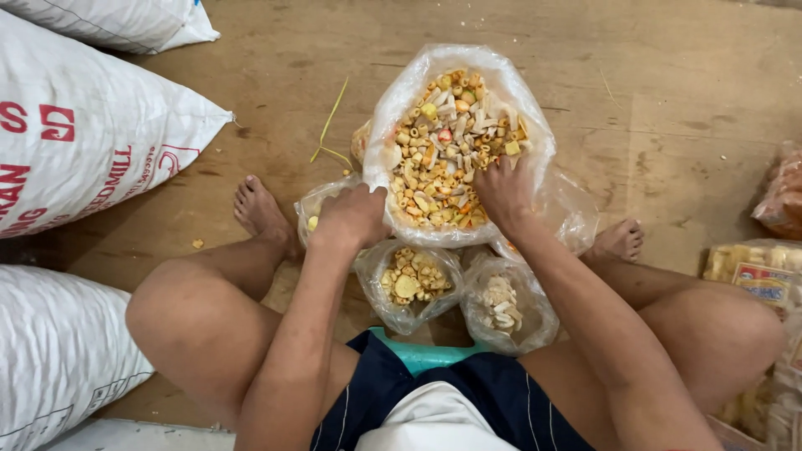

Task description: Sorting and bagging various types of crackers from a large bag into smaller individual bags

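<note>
Large clear plastic bag (393, 125) of mixed dry snack pieces (447, 142), yellow, orange and pale, standing open on the wooden floor (668, 108) between the person's bare feet. Right hand (501, 190) reaches into its mouth, fingers buried among the pieces; whether that grip is closed on any cannot be told. Left hand (351, 219) is closed on the edge of a small clear bag (316, 209) just beside the big one. Two small filled bags (411, 284) lie near the knees, one of yellow rings, one paler. Handling, by judgement: contents light, brittle, crush easily; film thin, soft, slippery, sags when lifted. Best taken by gathered film at the mouth, base supported. Surroundings: white woven sacks (75, 142) left, packaged snacks (756, 276) right.
</note>
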